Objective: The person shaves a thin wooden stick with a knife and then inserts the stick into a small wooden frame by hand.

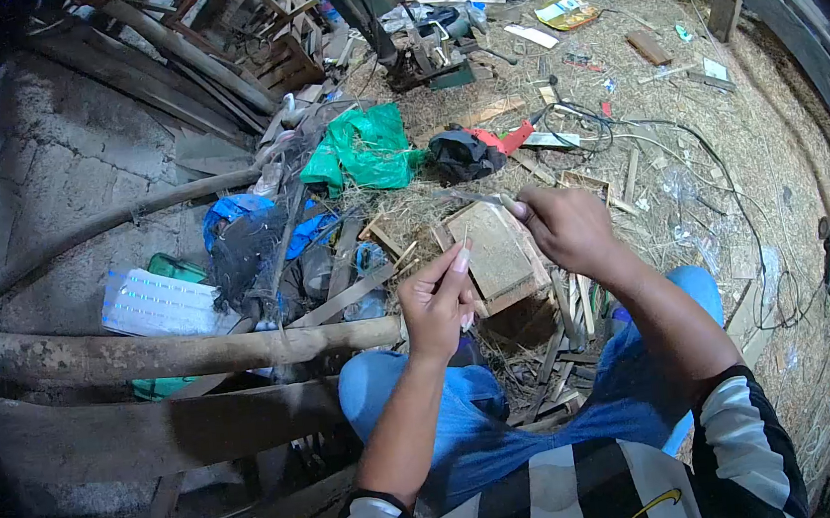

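Hands, two, both the wearer's own. Left hand (435,307), one: thumb and fingers pinched together on what appears to be one thin sliver (465,242), too small in this view to identify. It is held upright above the near part of the block. Right hand (572,229), one: fingers wrapped around the handle of one knife (472,196), its blade pointing left, over the far edge of the block and apart from the sliver.

Wooden block (494,251), one, flat-topped, between two knees in blue jeans (434,452).

Beyond the block: green plastic bag (370,153), one, crumpled; black bundle (463,157), one, to its right; red tool (515,137), one, touching the bundle.

At left: white sheet (162,303), one, lying tilted; long pole (175,356), one, running horizontally toward the left knee.

On the floor at upper right: brown wood piece (649,48), one, lying flat amid straw-coloured litter (638,88).
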`<control>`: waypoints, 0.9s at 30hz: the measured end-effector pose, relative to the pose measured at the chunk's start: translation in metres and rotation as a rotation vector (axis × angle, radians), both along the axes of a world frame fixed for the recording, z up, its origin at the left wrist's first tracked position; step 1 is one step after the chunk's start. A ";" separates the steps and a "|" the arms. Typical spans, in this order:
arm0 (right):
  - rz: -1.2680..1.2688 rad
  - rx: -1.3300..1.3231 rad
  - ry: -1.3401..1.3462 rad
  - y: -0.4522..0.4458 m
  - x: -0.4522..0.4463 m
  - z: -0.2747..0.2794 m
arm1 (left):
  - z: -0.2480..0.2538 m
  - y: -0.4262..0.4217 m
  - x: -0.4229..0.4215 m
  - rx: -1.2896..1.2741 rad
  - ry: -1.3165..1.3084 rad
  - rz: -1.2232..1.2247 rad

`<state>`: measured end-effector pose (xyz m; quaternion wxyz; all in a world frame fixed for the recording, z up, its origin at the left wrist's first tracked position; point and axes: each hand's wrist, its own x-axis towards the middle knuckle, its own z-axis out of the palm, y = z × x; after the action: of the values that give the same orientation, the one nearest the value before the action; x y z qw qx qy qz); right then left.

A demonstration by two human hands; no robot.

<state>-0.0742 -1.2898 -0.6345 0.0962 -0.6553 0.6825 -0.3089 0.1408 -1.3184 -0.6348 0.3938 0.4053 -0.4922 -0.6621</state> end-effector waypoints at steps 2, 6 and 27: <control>0.050 -0.066 -0.039 0.003 0.003 0.004 | 0.003 -0.002 0.001 0.034 0.014 0.000; 0.211 -0.032 -0.056 0.012 0.023 -0.002 | -0.006 -0.004 0.002 0.036 0.027 -0.033; 0.202 -0.021 -0.073 0.007 0.016 0.001 | 0.002 -0.004 0.003 0.143 0.102 -0.117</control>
<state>-0.0586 -1.2831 -0.6336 0.1450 -0.7099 0.6059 -0.3285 0.1436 -1.3228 -0.6327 0.3490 0.3685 -0.4458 -0.7373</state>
